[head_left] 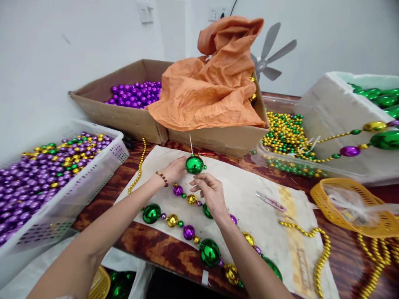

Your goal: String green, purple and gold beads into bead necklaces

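Observation:
My left hand (177,170), with a beaded bracelet at the wrist, closes around the left side of a large shiny green ball (194,165). A thin white string end rises from the top of the ball, and small green beads sit at its edge. Just below and right of it, my right hand (207,187) is pinched; what its fingertips hold is too small to make out. Beneath my hands, a strand of green, gold and purple balls (209,252) curves over the white cloth (243,182) and the table's front edge.
Thread snips (271,201) and a gold bead chain (324,249) lie to the right, near a yellow basket (324,207). A white basket (109,149) of purple beads stands left. Cardboard boxes (212,139) with orange cloth (205,95) stand behind.

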`<state>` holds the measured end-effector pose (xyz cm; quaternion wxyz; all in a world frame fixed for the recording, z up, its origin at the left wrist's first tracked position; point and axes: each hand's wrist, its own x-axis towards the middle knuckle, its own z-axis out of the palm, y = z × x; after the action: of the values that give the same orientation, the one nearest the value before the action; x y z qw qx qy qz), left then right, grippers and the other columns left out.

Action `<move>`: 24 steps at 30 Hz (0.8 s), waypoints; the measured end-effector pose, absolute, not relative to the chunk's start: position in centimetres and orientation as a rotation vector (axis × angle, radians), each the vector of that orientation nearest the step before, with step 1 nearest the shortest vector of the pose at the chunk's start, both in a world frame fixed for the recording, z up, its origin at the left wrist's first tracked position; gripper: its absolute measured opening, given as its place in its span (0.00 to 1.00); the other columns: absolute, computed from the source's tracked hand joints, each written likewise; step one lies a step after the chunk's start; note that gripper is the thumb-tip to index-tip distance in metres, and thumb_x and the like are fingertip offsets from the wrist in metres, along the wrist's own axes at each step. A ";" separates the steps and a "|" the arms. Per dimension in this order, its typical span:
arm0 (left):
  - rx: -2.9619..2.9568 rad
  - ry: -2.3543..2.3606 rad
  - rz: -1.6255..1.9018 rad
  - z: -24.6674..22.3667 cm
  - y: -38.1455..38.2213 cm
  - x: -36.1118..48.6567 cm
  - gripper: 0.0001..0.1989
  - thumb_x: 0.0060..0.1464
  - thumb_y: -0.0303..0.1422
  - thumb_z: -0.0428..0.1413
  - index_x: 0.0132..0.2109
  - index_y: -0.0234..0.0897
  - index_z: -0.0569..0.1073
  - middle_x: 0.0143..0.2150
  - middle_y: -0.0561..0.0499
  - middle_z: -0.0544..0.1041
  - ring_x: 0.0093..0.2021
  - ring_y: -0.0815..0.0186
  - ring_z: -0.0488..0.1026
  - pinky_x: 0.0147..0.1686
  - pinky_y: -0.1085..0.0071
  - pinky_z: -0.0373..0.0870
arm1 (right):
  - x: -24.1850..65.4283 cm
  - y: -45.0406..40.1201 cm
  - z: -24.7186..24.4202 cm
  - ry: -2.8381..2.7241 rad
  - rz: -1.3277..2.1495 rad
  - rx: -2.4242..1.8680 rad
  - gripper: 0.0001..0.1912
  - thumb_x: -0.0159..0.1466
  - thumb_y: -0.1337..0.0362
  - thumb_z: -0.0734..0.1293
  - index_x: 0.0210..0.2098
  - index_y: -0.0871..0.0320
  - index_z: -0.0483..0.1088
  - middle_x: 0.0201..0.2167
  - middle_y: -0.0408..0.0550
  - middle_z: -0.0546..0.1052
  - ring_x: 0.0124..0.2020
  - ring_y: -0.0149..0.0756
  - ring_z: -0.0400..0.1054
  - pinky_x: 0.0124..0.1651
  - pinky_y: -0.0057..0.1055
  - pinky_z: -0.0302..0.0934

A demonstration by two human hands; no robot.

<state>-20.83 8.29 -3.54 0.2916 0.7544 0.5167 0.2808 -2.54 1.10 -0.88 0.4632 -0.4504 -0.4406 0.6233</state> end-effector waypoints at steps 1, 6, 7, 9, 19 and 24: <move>2.016 1.383 0.728 -3.9 8.6 -20.5 0.00 0.50 0.29 0.58 0.32 0.38 0.74 0.37 0.47 0.77 0.41 0.57 0.74 0.49 0.59 0.71 | -2.5 1.1 -1.0 -1.085 1.526 -1.110 0.11 0.55 0.56 0.69 0.32 0.58 0.73 0.27 0.46 0.80 0.23 0.36 0.75 0.22 0.25 0.57; 1.878 1.362 0.803 -4.3 8.7 -19.6 0.05 0.45 0.26 0.61 0.30 0.39 0.73 0.34 0.50 0.76 0.37 0.59 0.73 0.44 0.63 0.71 | -2.1 1.0 -1.4 -1.122 1.500 -1.125 0.11 0.55 0.56 0.69 0.31 0.58 0.73 0.27 0.47 0.80 0.24 0.36 0.75 0.22 0.25 0.57; 1.847 1.356 0.835 -4.3 8.8 -19.7 0.05 0.45 0.26 0.61 0.29 0.39 0.73 0.33 0.50 0.76 0.36 0.60 0.73 0.43 0.64 0.71 | -2.0 1.0 -1.5 -1.129 1.492 -1.133 0.11 0.55 0.56 0.69 0.31 0.58 0.73 0.26 0.47 0.80 0.25 0.36 0.75 0.23 0.25 0.58; 1.791 1.360 0.904 -3.9 9.0 -20.3 0.04 0.47 0.28 0.62 0.29 0.39 0.73 0.31 0.50 0.76 0.35 0.61 0.73 0.41 0.66 0.71 | -1.6 1.1 -1.5 -1.157 1.484 -1.151 0.11 0.55 0.56 0.68 0.31 0.58 0.73 0.26 0.46 0.80 0.25 0.36 0.75 0.24 0.25 0.60; 0.599 0.832 1.331 0.9 8.1 -23.2 0.08 0.55 0.29 0.64 0.42 0.30 0.79 0.36 0.45 0.81 0.36 0.65 0.80 0.43 0.67 0.76 | -0.8 1.2 -1.9 -1.291 1.532 -1.120 0.10 0.55 0.57 0.68 0.30 0.57 0.75 0.23 0.45 0.79 0.23 0.35 0.73 0.31 0.30 0.69; 0.523 0.807 1.344 1.0 7.7 -22.9 0.06 0.59 0.28 0.61 0.43 0.30 0.80 0.35 0.45 0.82 0.37 0.65 0.80 0.45 0.66 0.77 | -1.0 1.1 -1.9 -1.317 1.543 -1.113 0.10 0.55 0.57 0.68 0.31 0.58 0.74 0.23 0.46 0.79 0.23 0.35 0.72 0.29 0.29 0.67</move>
<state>-22.89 7.73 1.01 0.6776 0.2328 0.3591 0.5980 -0.99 1.10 -1.88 0.4019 -0.4405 -0.5213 0.6105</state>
